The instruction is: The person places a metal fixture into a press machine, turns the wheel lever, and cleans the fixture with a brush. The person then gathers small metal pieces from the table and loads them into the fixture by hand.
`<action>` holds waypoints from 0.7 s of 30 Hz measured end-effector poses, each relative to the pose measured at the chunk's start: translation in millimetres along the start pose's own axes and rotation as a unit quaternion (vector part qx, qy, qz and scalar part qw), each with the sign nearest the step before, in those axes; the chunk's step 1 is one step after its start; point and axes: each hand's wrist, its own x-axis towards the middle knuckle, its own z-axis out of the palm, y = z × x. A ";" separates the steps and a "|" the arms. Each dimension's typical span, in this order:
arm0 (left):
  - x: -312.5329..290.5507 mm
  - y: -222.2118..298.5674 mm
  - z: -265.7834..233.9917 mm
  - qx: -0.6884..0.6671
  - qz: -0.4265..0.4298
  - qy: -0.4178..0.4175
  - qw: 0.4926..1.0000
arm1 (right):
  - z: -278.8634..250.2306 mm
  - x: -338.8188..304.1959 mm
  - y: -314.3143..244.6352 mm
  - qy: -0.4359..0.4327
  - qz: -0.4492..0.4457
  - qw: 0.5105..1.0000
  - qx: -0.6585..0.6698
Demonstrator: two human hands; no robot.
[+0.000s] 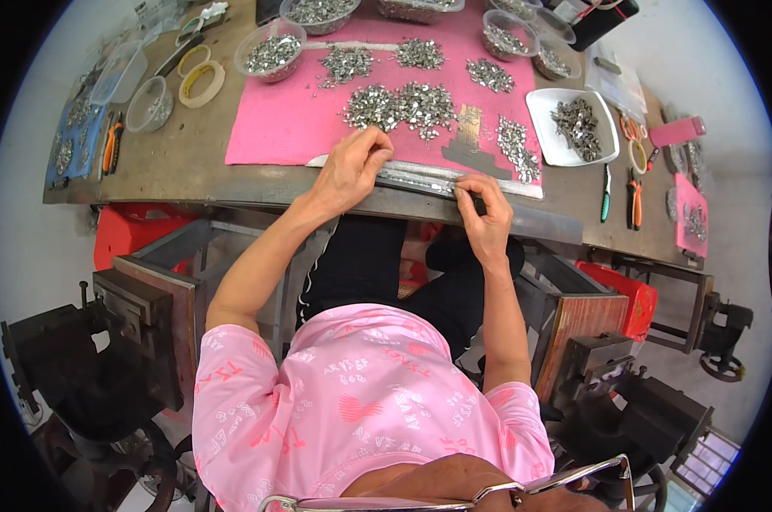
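Observation:
A narrow dark strip (416, 184) with a row of small shiny metal pieces along it lies at the table's front edge. At its left end my left hand (352, 169) is closed, thumb and fingertips together; whatever they pinch is too small or hidden to make out. My right hand (486, 218) has thumb and forefinger closed on the strip's right end. Just beyond both hands, a pink mat (296, 119) carries loose piles of small silvery metal pieces (400, 107). Near my right hand on the mat are flat grey pieces (480, 160) beside a brass-coloured patch (469, 128).
Clear plastic bowls (271, 53) of metal pieces line the back. To the right stand a white square dish (535, 119), a green-handled tool (606, 196) and orange-handled pliers (633, 205). Tape rolls (203, 85) and another pair of pliers (111, 145) lie left. Vises (139, 324) flank my seat.

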 end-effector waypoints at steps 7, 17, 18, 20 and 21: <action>-18.5 1.3 3.3 -0.060 -0.006 -0.007 0.998 | 1.0 -1.6 1.6 0.008 -0.030 0.999 -0.017; -20.3 -0.9 12.3 0.028 0.129 0.031 0.991 | -8.2 2.1 -4.3 -0.024 -0.156 0.978 -0.135; -20.1 0.8 12.7 0.024 0.135 0.033 0.990 | -10.7 5.2 -5.9 -0.036 -0.152 0.981 -0.112; -22.2 4.1 11.7 0.085 0.145 0.039 0.985 | -14.9 10.9 1.4 -0.028 -0.119 0.986 -0.110; -23.2 5.4 12.0 0.082 0.149 0.039 0.985 | -16.3 14.6 4.7 -0.023 -0.084 0.991 -0.101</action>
